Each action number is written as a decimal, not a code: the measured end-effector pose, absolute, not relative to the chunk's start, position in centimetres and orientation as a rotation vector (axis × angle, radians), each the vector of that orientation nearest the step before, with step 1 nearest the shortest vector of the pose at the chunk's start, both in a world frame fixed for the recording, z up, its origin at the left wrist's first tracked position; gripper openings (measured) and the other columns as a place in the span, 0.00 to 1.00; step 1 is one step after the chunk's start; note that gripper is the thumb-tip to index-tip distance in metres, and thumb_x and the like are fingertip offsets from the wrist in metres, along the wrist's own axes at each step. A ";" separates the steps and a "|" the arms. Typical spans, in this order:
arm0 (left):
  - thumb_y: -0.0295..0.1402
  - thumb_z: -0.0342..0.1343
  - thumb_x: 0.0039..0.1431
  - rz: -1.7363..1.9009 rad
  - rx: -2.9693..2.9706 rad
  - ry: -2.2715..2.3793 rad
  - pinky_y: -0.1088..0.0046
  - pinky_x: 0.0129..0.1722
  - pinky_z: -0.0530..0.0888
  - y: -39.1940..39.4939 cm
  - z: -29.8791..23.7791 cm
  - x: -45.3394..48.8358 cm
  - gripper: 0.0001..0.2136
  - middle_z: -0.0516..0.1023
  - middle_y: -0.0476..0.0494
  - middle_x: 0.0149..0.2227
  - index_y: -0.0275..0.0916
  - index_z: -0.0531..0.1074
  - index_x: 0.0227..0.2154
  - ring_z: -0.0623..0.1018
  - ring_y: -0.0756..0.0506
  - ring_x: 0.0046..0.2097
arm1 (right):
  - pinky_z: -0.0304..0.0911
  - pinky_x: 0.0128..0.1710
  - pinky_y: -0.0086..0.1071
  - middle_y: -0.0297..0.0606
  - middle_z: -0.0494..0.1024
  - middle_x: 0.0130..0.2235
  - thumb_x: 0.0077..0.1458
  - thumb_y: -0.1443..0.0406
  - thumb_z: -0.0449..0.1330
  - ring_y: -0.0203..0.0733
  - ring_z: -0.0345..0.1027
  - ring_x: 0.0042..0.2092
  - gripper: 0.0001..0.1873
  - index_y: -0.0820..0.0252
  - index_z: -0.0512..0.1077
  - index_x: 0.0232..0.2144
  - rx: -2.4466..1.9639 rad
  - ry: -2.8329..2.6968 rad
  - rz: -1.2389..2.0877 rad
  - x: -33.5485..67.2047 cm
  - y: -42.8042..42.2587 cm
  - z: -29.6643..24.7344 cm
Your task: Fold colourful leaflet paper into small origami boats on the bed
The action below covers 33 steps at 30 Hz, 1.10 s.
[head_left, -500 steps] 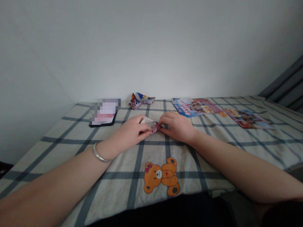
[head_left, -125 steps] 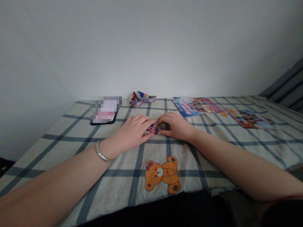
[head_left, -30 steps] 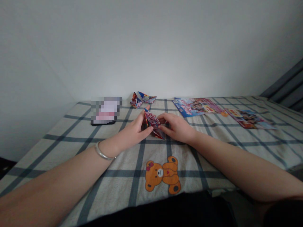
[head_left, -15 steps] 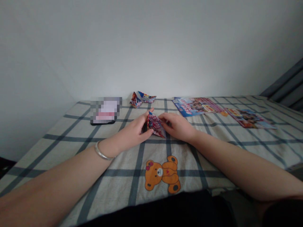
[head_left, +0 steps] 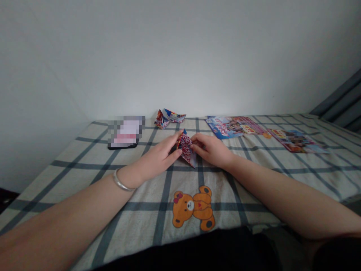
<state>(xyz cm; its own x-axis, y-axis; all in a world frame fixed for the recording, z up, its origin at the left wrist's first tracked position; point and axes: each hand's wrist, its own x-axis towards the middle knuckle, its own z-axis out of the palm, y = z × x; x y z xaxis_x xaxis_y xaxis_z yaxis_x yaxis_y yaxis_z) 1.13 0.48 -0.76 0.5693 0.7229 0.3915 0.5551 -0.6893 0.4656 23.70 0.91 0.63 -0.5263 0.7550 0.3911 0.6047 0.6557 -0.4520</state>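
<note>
Between my hands is a small folded piece of printed paper point(head_left: 186, 149), red, white and blue, its upper corner pointing up and its lower corner near the cloth. My left hand point(head_left: 165, 151) grips its left edge, thumb on the near face and fingers behind. From the right, my right hand point(head_left: 211, 149) pinches the paper's right side with bent fingers. A silver bangle point(head_left: 121, 181) circles my left wrist. Behind the hands stands a folded paper piece point(head_left: 169, 117) with pointed, raised flaps.
A phone point(head_left: 126, 131) with a blurred screen lies at left. Two printed leaflets, one blue and pink point(head_left: 235, 126) and one reddish point(head_left: 296, 141), lie at right. A checked cloth point(head_left: 135, 222) with a printed bear point(head_left: 194, 208) covers the surface up to the wall point(head_left: 180, 56).
The folded paper has turned slightly, and its top corner now sits higher and further right. My left fingers have shifted along its edge; the other things have stayed put.
</note>
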 end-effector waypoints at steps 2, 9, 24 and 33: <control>0.44 0.40 0.69 0.831 2.532 1.015 0.57 0.66 0.57 0.6 -0.8 1.2 0.25 0.59 0.40 0.66 0.40 0.51 0.65 0.61 0.40 0.65 | 0.59 0.32 0.28 0.33 0.78 0.32 0.60 0.65 0.55 0.35 0.70 0.32 0.05 0.58 0.70 0.37 -1.062 -2.301 0.376 23.7 1.0 0.5; 0.42 0.40 0.69 0.854 2.525 1.011 0.59 0.66 0.59 0.5 -0.7 1.1 0.24 0.61 0.42 0.65 0.41 0.53 0.65 0.63 0.42 0.65 | 0.60 0.32 0.27 0.33 0.78 0.32 0.57 0.66 0.58 0.35 0.71 0.32 0.04 0.57 0.70 0.37 -1.061 -2.310 0.319 23.7 1.2 0.2; 0.33 0.41 0.68 0.773 2.662 0.934 0.60 0.63 0.63 0.8 -0.2 0.7 0.19 0.69 0.45 0.60 0.44 0.62 0.60 0.68 0.44 0.60 | 0.58 0.34 0.29 0.35 0.78 0.36 0.55 0.69 0.57 0.38 0.70 0.37 0.09 0.57 0.72 0.39 -1.076 -2.412 0.012 24.6 1.8 0.2; 0.29 0.42 0.68 0.670 2.830 0.820 0.63 0.60 0.66 0.8 0.3 0.4 0.19 0.70 0.45 0.58 0.44 0.64 0.59 0.70 0.46 0.58 | 0.61 0.40 0.30 0.35 0.79 0.39 0.53 0.72 0.58 0.40 0.71 0.42 0.11 0.56 0.74 0.39 -1.059 -2.486 0.035 24.8 2.1 0.3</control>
<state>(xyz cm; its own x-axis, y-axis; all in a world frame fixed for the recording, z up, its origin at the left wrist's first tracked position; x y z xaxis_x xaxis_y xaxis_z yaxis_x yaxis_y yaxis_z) 0.42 0.78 0.31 0.7555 0.5328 0.3812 0.4797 -0.8462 0.2319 24.79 2.09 0.30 -0.6129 0.6920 0.3813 0.6810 0.7074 -0.1891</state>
